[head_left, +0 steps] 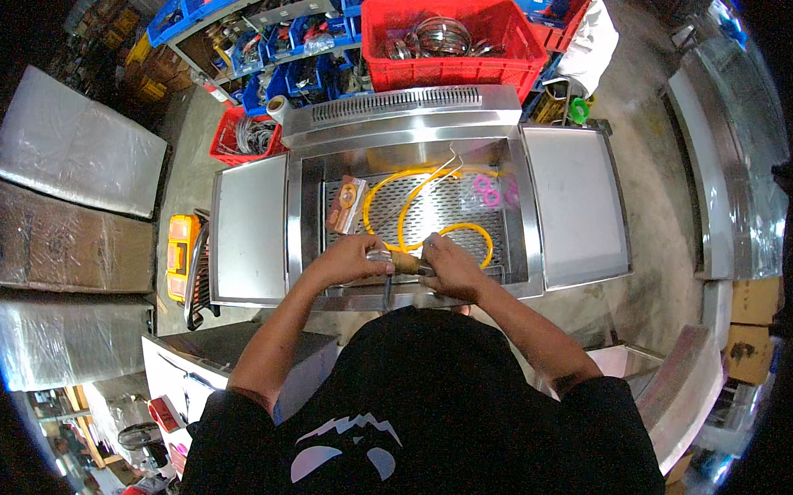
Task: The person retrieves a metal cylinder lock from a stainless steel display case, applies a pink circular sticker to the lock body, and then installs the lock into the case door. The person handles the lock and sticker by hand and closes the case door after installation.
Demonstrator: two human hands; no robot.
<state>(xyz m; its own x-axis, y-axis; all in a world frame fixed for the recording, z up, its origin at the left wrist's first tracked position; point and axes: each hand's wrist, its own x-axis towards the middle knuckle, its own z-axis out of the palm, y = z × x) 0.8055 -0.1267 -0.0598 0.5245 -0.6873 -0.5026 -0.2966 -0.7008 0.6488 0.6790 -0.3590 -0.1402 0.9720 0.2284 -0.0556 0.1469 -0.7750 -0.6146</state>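
A short tan, brass-coloured cylindrical piece (405, 263) spans the gap between my two hands, over the near edge of a stainless steel basin (308, 213). My left hand (347, 261) has closed fingers at its left end, and a thin grey metal bar (388, 290) points down beside them. Closed round the right end is my right hand (456, 268), hiding part of it. Below, a yellow hose (368, 206) lies in loops on the basin's perforated bottom. A brown-and-white package (346, 206) lies at the basin's left; several pink rings (492, 197) are at its right.
Flat steel panels flank the basin, left (248, 232) and right (575, 207). Behind it stand a red crate (457, 73) of metal rings and a rack of blue bins (307, 74). A yellow-orange case (180, 256) and wrapped boxes (69, 242) stand leftward.
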